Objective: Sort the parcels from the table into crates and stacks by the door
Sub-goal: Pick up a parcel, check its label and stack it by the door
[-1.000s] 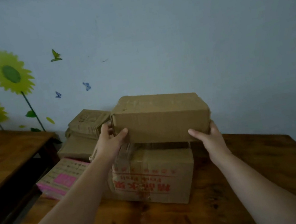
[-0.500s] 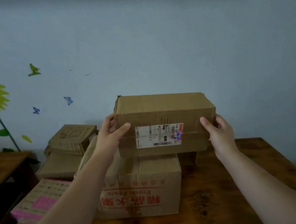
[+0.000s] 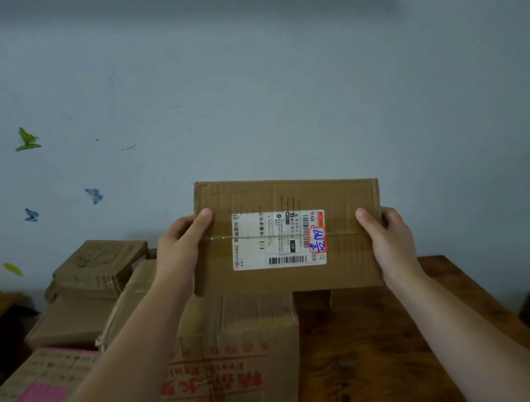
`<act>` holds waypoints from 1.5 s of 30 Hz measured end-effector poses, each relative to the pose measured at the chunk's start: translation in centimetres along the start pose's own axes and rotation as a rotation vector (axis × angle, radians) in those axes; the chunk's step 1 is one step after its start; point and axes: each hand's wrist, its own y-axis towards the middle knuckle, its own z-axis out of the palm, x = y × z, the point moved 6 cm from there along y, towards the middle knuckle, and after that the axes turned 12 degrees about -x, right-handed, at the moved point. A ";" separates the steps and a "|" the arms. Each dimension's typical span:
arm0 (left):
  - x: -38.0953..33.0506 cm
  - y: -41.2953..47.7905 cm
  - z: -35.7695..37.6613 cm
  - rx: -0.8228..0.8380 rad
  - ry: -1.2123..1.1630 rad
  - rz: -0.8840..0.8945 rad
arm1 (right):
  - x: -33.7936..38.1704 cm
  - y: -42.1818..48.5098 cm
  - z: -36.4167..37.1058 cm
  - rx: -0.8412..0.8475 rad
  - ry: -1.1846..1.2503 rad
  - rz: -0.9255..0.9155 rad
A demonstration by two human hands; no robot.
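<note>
Wooden table (image 3: 383, 355) carries one red-printed carton (image 3: 236, 342), one pink-printed box (image 3: 34, 393) and one stack of brown boxes (image 3: 96, 277), at least two high. We hold one labelled parcel (image 3: 272, 192) above the carton, hands apart, left hand (image 3: 181, 251) and right hand (image 3: 387, 237) each gripping one end.

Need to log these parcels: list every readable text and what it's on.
"948", "059": shipping label on the held parcel.
Blue handwriting ringed red, same label: unreadable.
Label's fine print: too small.
Upside-down red print, large box: blurred.
Pink carton print: blurred.
</note>
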 end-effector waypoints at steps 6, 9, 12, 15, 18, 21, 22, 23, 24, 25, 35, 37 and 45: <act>0.6 -0.5 2.0 0.083 -0.015 -0.045 | -0.8 0.4 -1.6 0.023 0.027 0.037; 1.0 -1.3 4.6 0.203 -0.036 -0.057 | -1.5 0.5 -3.7 -0.002 0.080 0.071; 2.2 -3.4 8.1 0.305 0.001 -0.084 | -2.8 0.7 -7.8 -0.117 0.057 0.084; 3.5 -6.3 11.8 0.382 0.018 -0.100 | -3.6 0.7 -13.2 -0.255 -0.002 0.084; 4.5 -10.3 16.0 0.447 0.070 -0.113 | -4.4 0.9 -19.4 -0.383 -0.041 0.116; 5.9 -14.9 20.4 0.494 0.117 -0.134 | -5.3 1.6 -26.0 -0.445 -0.084 0.135; 6.3 -16.5 21.9 0.508 0.128 -0.133 | -5.6 1.9 -28.2 -0.453 -0.120 0.132; 6.8 -17.9 23.4 0.523 0.142 -0.125 | -5.8 2.3 -30.3 -0.460 -0.155 0.127; 7.3 -19.8 25.3 0.538 0.158 -0.115 | -6.0 2.6 -33.0 -0.469 -0.188 0.121; 7.9 -21.6 27.2 0.547 0.167 -0.114 | -6.3 3.1 -35.6 -0.473 -0.219 0.116; 14.9 -39.2 42.6 0.599 0.150 -0.331 | -10.6 8.7 -57.6 -0.489 -0.441 0.163; 16.0 -40.8 45.4 0.592 0.183 -0.333 | -12.2 10.4 -60.2 -0.457 -0.419 0.191; 22.1 -42.3 56.8 0.579 0.231 -0.402 | -19.7 18.0 -65.9 -0.389 -0.461 0.253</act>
